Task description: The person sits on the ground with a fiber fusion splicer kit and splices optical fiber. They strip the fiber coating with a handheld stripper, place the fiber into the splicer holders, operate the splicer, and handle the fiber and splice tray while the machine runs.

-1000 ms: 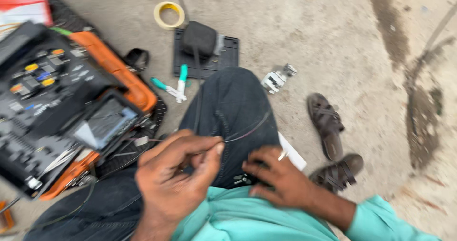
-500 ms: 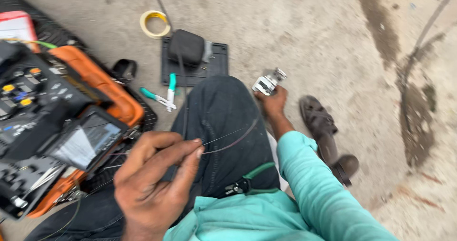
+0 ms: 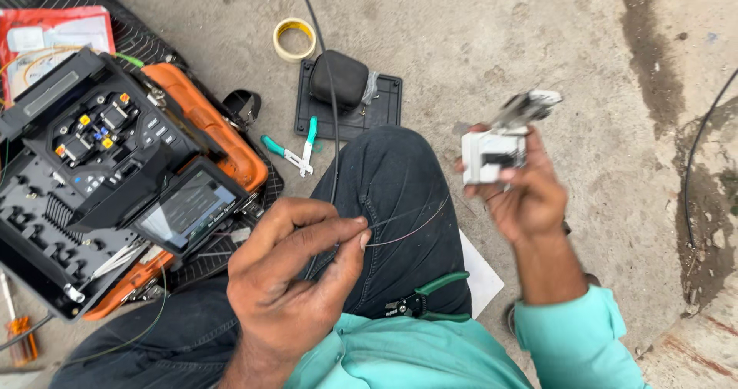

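Note:
My left hand (image 3: 296, 270) pinches a thin fibre strand (image 3: 411, 227) over my raised knee in dark jeans (image 3: 388, 197); the strand arcs out to the right. Raised to the right of the knee, my right hand (image 3: 523, 193) grips a small white and metal cleaver tool (image 3: 500, 143) with its lever up. A splicing machine (image 3: 115, 174) with a tilted screen lies open in its orange case on the left. Green-handled strippers (image 3: 296, 151) lie on the ground just past the knee.
A yellow tape roll (image 3: 294, 39) and a black pouch on a black tray (image 3: 346, 89) lie ahead. A black cable (image 3: 327, 66) runs over the pouch. Green-handled pliers (image 3: 427, 297) sit at my waist. A white card (image 3: 480, 277) lies beside my leg on the concrete.
My right hand reached out to the ground, took hold of the white cleaver tool and lifted it up beside the knee. My left hand kept its pinch on the strand.

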A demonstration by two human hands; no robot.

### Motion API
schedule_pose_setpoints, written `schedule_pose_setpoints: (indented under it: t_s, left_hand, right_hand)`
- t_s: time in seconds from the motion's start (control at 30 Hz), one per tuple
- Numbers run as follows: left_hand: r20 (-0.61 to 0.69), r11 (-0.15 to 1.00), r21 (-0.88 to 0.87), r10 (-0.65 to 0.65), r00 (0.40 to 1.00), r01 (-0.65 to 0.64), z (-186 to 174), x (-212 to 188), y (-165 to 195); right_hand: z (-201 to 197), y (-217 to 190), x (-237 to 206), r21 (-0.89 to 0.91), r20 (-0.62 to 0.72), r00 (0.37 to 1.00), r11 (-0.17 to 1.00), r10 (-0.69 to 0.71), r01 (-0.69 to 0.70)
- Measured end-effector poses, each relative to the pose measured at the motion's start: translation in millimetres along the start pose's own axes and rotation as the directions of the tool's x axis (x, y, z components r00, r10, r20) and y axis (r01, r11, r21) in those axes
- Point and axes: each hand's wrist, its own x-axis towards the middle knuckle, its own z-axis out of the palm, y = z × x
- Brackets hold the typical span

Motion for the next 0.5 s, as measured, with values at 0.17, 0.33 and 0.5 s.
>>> schedule_pose_setpoints:
  t_s: [0.17, 0.33, 0.5]
  left_hand:
    - [0.025, 0.999, -0.027, 0.024, 0.999, -0.024, -4, -7, 7]
    - [0.061, 0.998, -0.06, -0.011, 0.998, 0.014, -12, -20, 18]
    - [0.072, 0.997, 0.073, 0.01, 0.997, -0.015, -21, -26, 21]
  right_hand:
    - [64, 18, -21, 0.065, 0.161, 0.983, 0.993, 0.091, -0.103]
    - [113, 34, -37, -0.04, 0.182, 0.965, 0.982, 0.189, -0.184]
    - [127, 37, -49, -0.1, 0.306, 0.929, 0.977, 0.209, -0.187]
